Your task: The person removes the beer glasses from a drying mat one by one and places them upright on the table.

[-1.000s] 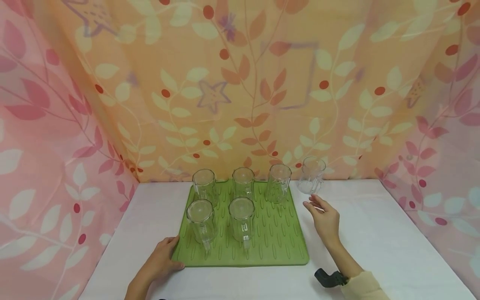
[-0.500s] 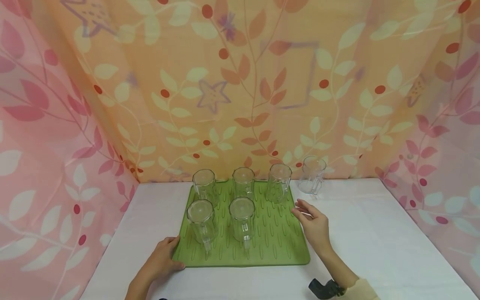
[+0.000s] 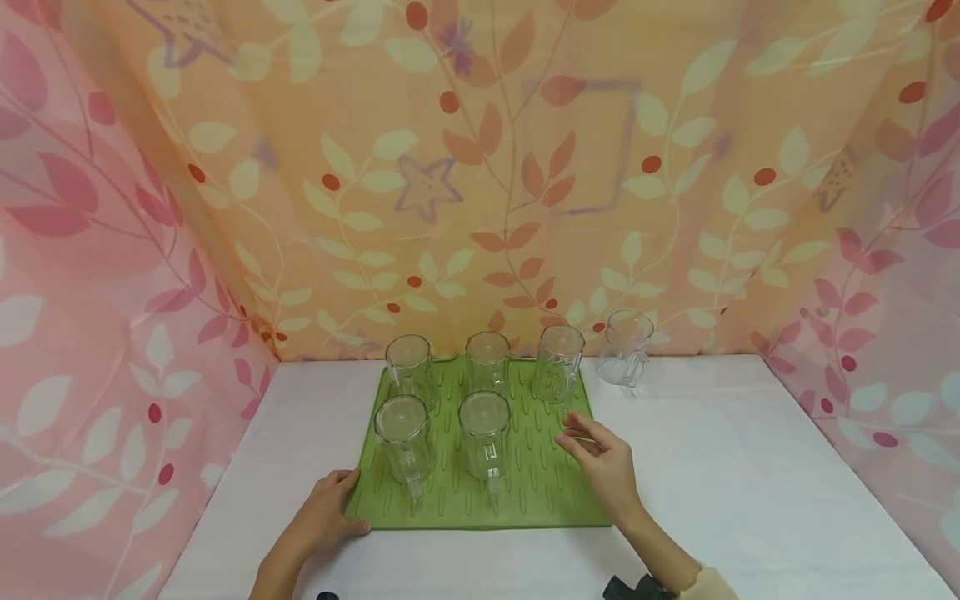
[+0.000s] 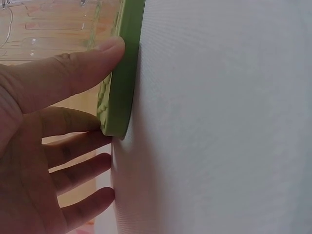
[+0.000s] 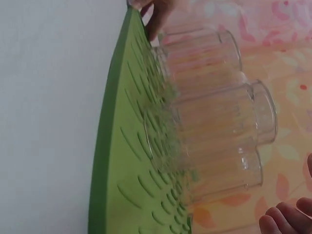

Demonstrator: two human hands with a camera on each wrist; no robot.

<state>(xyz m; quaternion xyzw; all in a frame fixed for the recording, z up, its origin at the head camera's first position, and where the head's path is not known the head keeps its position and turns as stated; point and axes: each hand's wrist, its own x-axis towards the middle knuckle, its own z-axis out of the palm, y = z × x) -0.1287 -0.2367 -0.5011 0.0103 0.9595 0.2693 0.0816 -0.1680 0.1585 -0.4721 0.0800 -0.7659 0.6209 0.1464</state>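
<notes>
A green ridged drying mat [image 3: 540,500] lies on the white table, with several clear glass mugs upside down on it. Three stand in the back row, among them the right-hand mug [image 3: 558,367]; the front row holds a left mug [image 3: 403,437] and a middle mug [image 3: 484,437]. My left hand [image 3: 321,510] holds the mat's front left corner, thumb [image 4: 92,63] along the front edge, fingertips at the side. Over the mat's right part hovers my right hand [image 3: 609,473], fingers loosely bent around nothing. Its fingertips show in the right wrist view's lower right corner.
One more glass mug [image 3: 626,350] stands on the table behind the mat's right back corner, off the mat. A patterned orange curtain [image 3: 510,250] hangs along the back, with pink cloth [image 3: 90,333] at both sides. A black wrist device [image 3: 637,588] sits by the right sleeve.
My right hand has moved left and toward me, from beside the mug off the mat to over the mat's right part. The left hand stays at the corner; the mugs have not moved.
</notes>
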